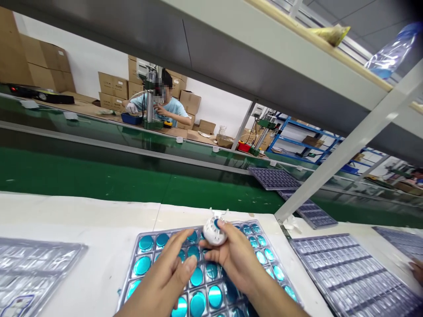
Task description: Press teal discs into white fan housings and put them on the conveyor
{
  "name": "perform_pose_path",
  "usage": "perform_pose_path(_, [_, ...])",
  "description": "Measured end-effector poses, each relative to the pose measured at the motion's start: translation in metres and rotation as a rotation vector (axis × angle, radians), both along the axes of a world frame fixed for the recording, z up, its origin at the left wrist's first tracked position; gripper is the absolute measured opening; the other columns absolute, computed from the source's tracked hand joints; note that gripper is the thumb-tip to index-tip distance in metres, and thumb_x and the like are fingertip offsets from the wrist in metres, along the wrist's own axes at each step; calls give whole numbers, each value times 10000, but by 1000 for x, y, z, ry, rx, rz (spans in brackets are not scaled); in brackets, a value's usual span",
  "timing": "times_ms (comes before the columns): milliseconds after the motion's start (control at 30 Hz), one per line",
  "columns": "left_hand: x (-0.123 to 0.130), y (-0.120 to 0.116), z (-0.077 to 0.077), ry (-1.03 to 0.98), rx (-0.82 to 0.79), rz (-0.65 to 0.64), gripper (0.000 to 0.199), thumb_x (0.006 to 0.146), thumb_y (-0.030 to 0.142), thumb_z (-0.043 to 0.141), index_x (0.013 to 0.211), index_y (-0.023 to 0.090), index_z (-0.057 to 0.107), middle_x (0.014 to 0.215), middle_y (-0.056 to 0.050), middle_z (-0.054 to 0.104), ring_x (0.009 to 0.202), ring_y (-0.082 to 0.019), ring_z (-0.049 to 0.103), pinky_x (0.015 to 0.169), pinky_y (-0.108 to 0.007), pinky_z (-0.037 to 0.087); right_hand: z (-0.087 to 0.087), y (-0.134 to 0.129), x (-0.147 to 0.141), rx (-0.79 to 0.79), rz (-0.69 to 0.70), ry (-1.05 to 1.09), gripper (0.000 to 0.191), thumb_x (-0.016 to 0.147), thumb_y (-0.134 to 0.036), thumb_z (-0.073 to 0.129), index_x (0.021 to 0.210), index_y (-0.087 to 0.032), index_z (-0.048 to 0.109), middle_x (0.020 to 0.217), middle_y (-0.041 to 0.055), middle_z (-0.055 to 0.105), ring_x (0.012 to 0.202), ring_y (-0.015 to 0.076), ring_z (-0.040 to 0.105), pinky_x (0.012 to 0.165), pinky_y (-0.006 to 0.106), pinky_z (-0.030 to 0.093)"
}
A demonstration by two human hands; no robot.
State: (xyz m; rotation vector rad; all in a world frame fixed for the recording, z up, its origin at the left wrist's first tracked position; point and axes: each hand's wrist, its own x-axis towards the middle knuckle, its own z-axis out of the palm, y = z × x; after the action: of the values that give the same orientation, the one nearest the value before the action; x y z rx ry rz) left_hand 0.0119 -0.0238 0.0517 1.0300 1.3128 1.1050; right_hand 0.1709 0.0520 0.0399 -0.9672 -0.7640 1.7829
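A small round white plastic part with slots, thin prongs at its far side and a blue spot is gripped between the thumb and fingers of my right hand. Beside it, my left hand is open, its fingers stretched forward and holding nothing. Both hands are above a clear plastic tray divided into square pockets. Many pockets hold shiny blue-green discs. My hands and forearms hide the middle of the tray.
Clear trays lie to the left and right. More trays rest on the green conveyor belt. A slanted white post supports an overhead shelf. Across the belt, a person works at a bench press; another hand shows at far right.
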Motion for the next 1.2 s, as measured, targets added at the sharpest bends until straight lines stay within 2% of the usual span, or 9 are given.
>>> perform_pose_path(133, [-4,5,0,162,-18,14,669,810,684,561,1327,261,580,603,28,502,578,-202,501,527,-286,412,-4,11,5,-90,-91,57,306,880,-365,645,1013,-99,571,906,132,704,731,236,727,588,306,576])
perform_pose_path(267, [-6,9,-4,239,23,-19,621,811,649,585,1282,246,614,805,-27,614,656,-218,541,652,-329,449,-3,4,5,-52,-108,23,292,807,-284,695,1010,-154,531,924,99,706,705,232,721,540,295,548])
perform_pose_path(367, [-8,10,-5,306,50,-95,563,834,636,555,1245,260,638,970,-66,654,750,-245,581,737,-353,454,-3,-1,3,-4,-86,-14,318,767,-227,698,1021,-163,519,869,64,697,657,197,693,503,264,522])
perform_pose_path(533, [-8,9,-6,367,71,-120,488,840,617,548,1168,283,684,1141,-76,651,738,-239,607,685,-345,452,-8,-4,1,91,-7,-85,228,784,-237,667,961,-155,550,854,44,677,645,154,654,477,228,503])
perform_pose_path(867, [-12,11,-11,591,201,-264,394,898,450,464,1195,291,667,1125,-41,708,714,-212,656,720,-363,548,-21,-7,-5,263,129,-386,172,802,-313,561,869,-155,578,723,9,644,457,81,499,436,199,368])
perform_pose_path(967, [-20,10,-10,713,321,-281,415,939,476,399,1186,297,681,1147,-50,720,994,-275,685,847,-385,567,-5,-8,3,343,124,-523,158,834,-317,503,858,-175,569,628,-40,551,453,87,424,439,208,295])
perform_pose_path(1033, [-27,9,-13,814,379,-305,456,964,495,355,1259,309,649,1251,-56,696,1176,-310,627,967,-447,538,17,-13,16,527,181,-779,106,851,-265,503,837,-194,581,582,-63,483,501,102,417,495,220,295])
perform_pose_path(1133, [-34,11,-19,954,386,-390,497,942,562,414,1399,402,527,1501,-15,518,1380,-379,447,1071,-605,430,52,-26,40,849,480,-1208,92,818,-146,578,812,-225,625,614,-60,552,592,115,501,573,230,303])
perform_pose_path(1200, [-34,14,-20,1021,358,-491,598,884,623,507,1453,460,422,1600,18,341,1459,-419,276,1097,-687,333,66,-34,50,955,702,-1378,109,790,-140,642,812,-245,656,706,-53,662,659,128,589,585,232,309])
